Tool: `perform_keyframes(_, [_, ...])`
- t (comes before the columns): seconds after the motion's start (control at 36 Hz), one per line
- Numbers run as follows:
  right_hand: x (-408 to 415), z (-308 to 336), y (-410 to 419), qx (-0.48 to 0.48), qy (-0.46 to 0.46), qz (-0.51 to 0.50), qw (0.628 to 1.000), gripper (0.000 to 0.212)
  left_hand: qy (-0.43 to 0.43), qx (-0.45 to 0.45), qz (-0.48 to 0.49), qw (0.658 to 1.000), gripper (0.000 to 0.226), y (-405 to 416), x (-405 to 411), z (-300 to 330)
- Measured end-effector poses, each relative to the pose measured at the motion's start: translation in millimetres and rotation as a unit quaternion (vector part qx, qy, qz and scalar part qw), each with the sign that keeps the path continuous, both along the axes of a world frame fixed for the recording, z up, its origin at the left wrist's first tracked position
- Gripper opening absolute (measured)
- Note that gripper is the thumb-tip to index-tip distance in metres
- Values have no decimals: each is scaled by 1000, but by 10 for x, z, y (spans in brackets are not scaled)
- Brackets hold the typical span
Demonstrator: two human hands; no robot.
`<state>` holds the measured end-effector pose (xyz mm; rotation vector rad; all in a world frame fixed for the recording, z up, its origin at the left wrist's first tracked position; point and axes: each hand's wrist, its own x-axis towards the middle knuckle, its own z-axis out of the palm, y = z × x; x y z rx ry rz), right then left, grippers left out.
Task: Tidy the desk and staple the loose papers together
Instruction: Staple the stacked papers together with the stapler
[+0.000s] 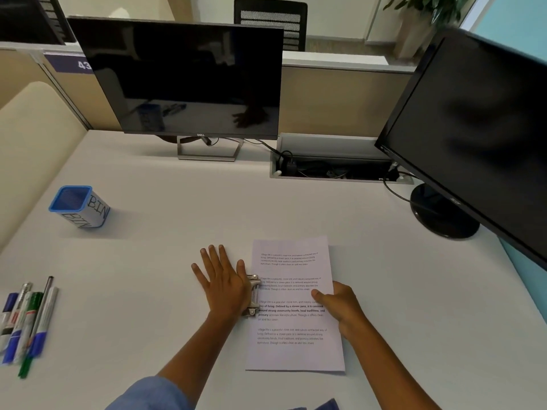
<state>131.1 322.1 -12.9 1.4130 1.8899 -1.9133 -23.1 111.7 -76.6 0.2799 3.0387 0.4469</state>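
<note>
While the white printed paper sheets (296, 303) are pinned by the curled right hand (340, 306), the small metal stapler (253, 294) at their nine-o'clock edge is pressed by the flat, spread left hand (223, 282), apparently to bind them.

The surface (165, 261) looks smooth and matt, a pale laminate. Under the grip of the left hand (225, 284) the stapler (254, 294) is bare metal with a dull shine. Just right of it the papers (296, 350) are thin matt white paper with black print. Far left of the grip, the bin (78, 207) is blue mesh with a paper label. The markers (25, 321) have glossy plastic bodies. Both monitors (183, 78) have glossy dark screens. The sleeve (154, 393) is blue cloth.
</note>
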Motion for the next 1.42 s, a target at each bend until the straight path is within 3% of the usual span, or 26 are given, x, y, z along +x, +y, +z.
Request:
perform_keyframes(0.28, [-14,-3,-79,5,7,3,1000,30,-44,43,18,998,80,4,52,42])
perform_keyframes(0.61, [57,30,-84,10,32,7,999,30,-53,35,17,998,81,18,63,109])
perform_keyframes(0.92, [186,53,27,-17,50,-17,998,29,-42,79,-4,996,88,0,102,279])
perform_keyframes(1.03, [238,92,103,-21,56,-27,998,27,-19,178,-34,983,84,39,102,377])
perform_keyframes(1.17, [312,117,208,-34,70,-39,996,27,-87,377,-96,917,77,179,320,599])
perform_keyframes(1.28, [362,180,292,-35,77,-43,996,27,-136,413,-123,892,85,284,476,591])
perform_keyframes(1.42, [429,262,407,-38,90,-51,994,28,-190,410,-83,888,87,428,679,631])
